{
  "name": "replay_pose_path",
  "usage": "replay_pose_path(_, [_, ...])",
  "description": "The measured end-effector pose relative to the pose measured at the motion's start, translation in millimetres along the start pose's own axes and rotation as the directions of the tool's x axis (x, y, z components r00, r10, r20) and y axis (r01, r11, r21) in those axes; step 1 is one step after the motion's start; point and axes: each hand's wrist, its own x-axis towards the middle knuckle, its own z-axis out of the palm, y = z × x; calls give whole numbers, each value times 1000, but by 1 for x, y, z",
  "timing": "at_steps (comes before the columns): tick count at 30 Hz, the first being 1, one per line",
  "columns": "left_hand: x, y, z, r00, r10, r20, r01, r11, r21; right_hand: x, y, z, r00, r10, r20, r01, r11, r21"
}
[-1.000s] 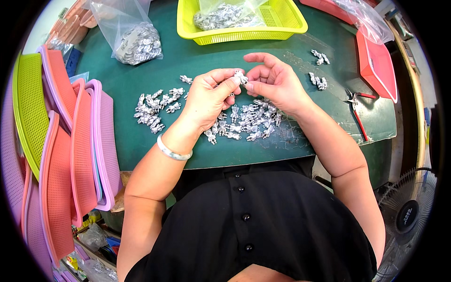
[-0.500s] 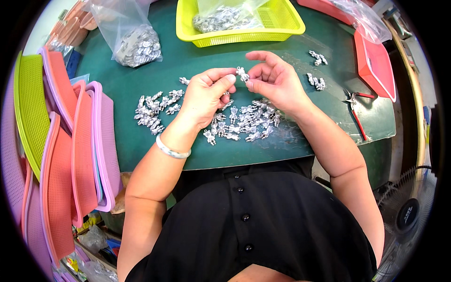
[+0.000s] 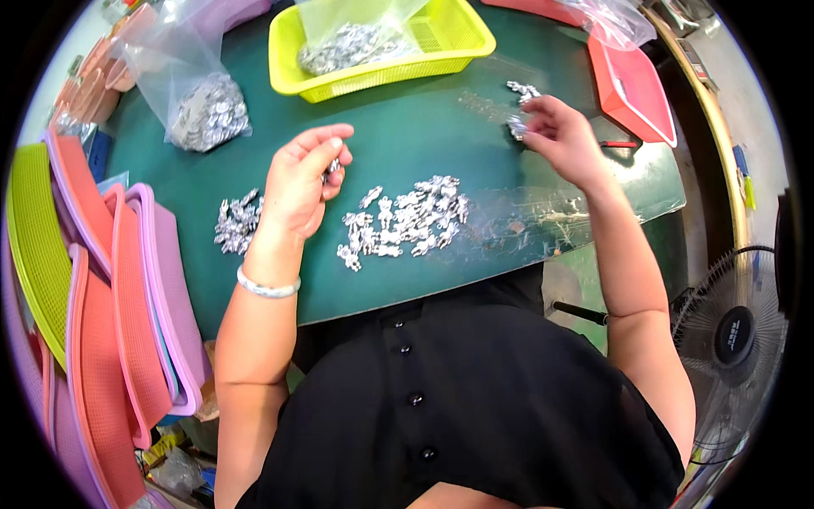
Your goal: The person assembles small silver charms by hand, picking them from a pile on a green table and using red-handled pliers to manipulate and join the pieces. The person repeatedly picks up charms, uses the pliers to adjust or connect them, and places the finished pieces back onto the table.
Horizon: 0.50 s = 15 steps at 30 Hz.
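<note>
My left hand (image 3: pixel 301 182) hovers over the green table (image 3: pixel 407 127), fingers curled around a small silver metal piece (image 3: pixel 332 166). To its right lies a spread pile of silver metal pieces (image 3: pixel 407 220); a smaller pile (image 3: pixel 237 222) lies to its left. My right hand (image 3: pixel 560 136) has reached to the right side of the table, its fingertips pinching a silver piece (image 3: pixel 517 127) at a small group of pieces (image 3: pixel 523 89).
A yellow basket (image 3: pixel 458 34) holding a clear bag of metal pieces stands at the back. Another clear bag of pieces (image 3: pixel 208 110) lies at back left. Pink, orange and green trays (image 3: pixel 102 280) are stacked on the left; a red tray (image 3: pixel 632 85) sits right. A fan (image 3: pixel 733 331) stands lower right.
My hands have come apart: the right hand moved from the centre out to the right group of pieces, and the left hand stayed near the middle with a piece.
</note>
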Motion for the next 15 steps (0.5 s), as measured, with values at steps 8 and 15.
replay_pose_path(8, [7, -1, -21, 778, 616, 125, -319, 215, 923, -22, -9, -14, 987, -151, -56, 87, 794, -602])
replay_pose_path(15, [4, 3, -33, 833, 513, 209, -213, -51, 976, -2, -49, 59, 848, -480, 227, 530, 747, -402])
